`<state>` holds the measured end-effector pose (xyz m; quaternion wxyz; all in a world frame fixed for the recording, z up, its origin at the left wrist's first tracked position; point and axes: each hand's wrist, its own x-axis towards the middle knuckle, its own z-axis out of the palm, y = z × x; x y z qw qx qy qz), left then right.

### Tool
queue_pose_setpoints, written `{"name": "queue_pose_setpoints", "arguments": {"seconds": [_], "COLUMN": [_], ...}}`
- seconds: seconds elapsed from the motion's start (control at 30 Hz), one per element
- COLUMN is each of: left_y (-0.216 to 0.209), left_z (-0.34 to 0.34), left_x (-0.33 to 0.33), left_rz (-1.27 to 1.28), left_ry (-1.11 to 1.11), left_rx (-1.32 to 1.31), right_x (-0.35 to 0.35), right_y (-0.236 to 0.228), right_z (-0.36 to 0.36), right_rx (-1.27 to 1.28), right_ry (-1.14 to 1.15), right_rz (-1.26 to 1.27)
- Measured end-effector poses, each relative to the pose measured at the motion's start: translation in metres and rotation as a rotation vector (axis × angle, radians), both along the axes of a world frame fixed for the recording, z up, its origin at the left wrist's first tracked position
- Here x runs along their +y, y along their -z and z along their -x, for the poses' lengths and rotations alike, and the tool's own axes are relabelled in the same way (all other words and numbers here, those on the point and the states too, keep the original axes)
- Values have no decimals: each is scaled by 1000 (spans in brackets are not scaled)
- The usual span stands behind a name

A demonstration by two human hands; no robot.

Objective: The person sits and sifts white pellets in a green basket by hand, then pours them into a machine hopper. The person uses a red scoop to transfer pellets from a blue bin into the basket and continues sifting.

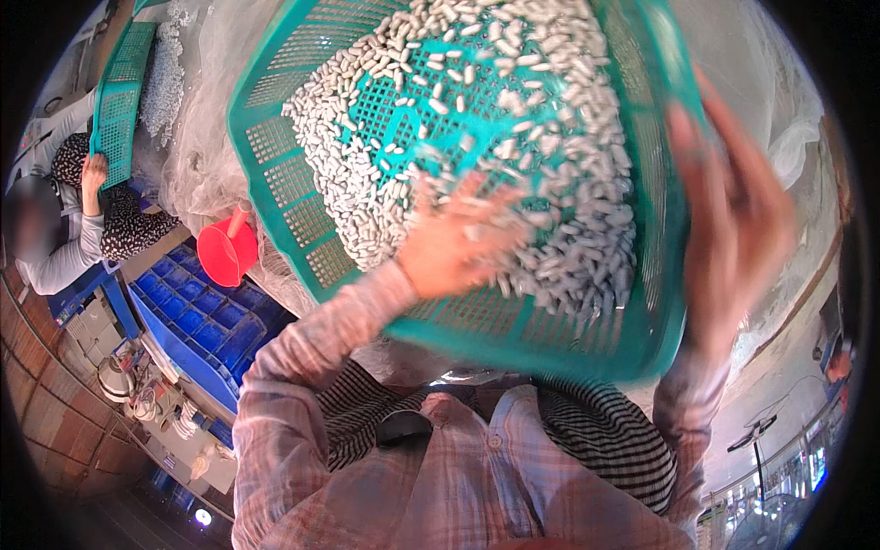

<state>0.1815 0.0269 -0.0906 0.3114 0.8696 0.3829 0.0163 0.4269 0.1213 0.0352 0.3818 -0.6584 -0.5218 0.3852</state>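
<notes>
A large green plastic basket (pixel 286 174) with lattice walls fills the upper middle, tilted in front of me. Many small white oblong pieces (pixel 582 243) lie in it, heaped thickest toward its right and near sides; their exact kind I cannot make out. My left hand (pixel 463 240) reaches in over the near wall, fingers spread among the pieces and smeared by motion. At the right rim, my right hand (pixel 733 215) grips the basket, also blurred.
A red scoop (pixel 227 249) lies left of the basket, near a blue compartmented tray (pixel 192 316). Pale netting (pixel 215 137) spreads behind the scoop. Far left, another person's hand (pixel 94 172) holds a second green basket (pixel 119 115) beside scattered white pieces (pixel 165 78).
</notes>
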Motion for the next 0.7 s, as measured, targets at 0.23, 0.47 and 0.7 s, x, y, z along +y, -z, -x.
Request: {"name": "queue_pose_setpoints", "arguments": {"seconds": [0.23,0.47,0.7], "left_y": [106,70,41], "left_z": [149,-32,-24], "left_x": [43,131,-10], "left_rz": [-472,-596,-210], "left_ry": [-878,-641,192], "left_rx": [40,-447,-135], "right_x": [-18,-14,-18], "right_y": [50,50,55], "right_z": [-8,-4,-17], "right_rx": [189,71,81], "right_ry": [157,124,200], "right_rz": [28,11,77]}}
